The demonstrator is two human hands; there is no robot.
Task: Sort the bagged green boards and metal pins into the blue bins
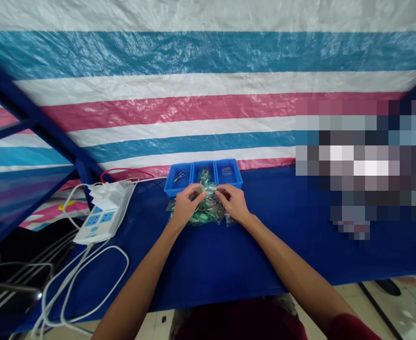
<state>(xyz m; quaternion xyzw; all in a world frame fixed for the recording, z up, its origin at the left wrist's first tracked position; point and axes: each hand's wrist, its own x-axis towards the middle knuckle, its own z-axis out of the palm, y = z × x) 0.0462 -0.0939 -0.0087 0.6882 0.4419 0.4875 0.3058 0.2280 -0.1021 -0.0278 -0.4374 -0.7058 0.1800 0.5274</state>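
Note:
My left hand [185,204] and my right hand [233,202] meet over a clear plastic bag of small green circuit boards [205,213] lying on the blue table [208,264]. Both hands have their fingers curled and pinch the top of the bag between them. Just behind the hands stand three small blue bins [203,175] in a row. The left bin holds a metal tool, the middle one holds green parts, and the right one holds something small and dark.
A white power strip [103,215] with plugs and white cables [87,278] lies at the table's left. A striped tarp [200,94] hangs behind. A blurred-out area sits at the right. Blue frame bars [34,118] rise at the left.

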